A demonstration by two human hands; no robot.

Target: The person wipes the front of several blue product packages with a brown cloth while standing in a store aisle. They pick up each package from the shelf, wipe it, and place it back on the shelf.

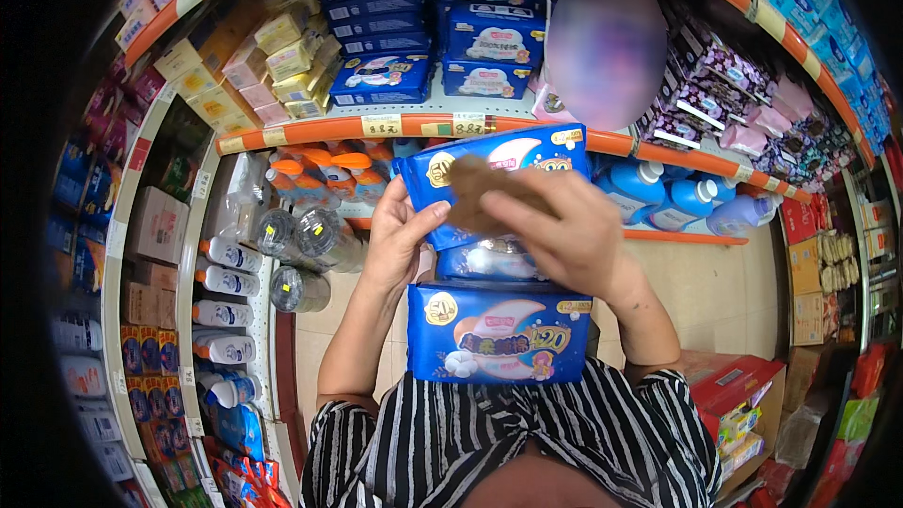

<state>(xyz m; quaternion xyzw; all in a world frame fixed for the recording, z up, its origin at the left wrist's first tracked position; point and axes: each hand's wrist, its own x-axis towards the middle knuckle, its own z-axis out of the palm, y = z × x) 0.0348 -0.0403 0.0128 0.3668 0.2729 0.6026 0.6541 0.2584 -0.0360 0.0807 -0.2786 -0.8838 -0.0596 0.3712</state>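
Note:
My left hand (395, 240) grips the left end of a blue sanitary pad package (430, 190), its thumb on the front. Over the front of that package, my right hand (571, 233) holds a brown cloth (487, 197), blurred at its edges. Just below is another blue package (487, 261), partly hidden. Nearest my body, a larger-looking blue package (501, 331) with a cotton and cartoon print lies against my striped top. What supports these lower packages is hidden.
A shelf with an orange edge (317, 130) crosses ahead, bearing stacked blue packages (494, 42) and small yellow boxes (289, 56). Below stand blue bottles (684, 204) and orange-capped bottles (353, 176). Clear plastic jars (324, 233) stand at the left; an open red carton (734, 381) is at the lower right.

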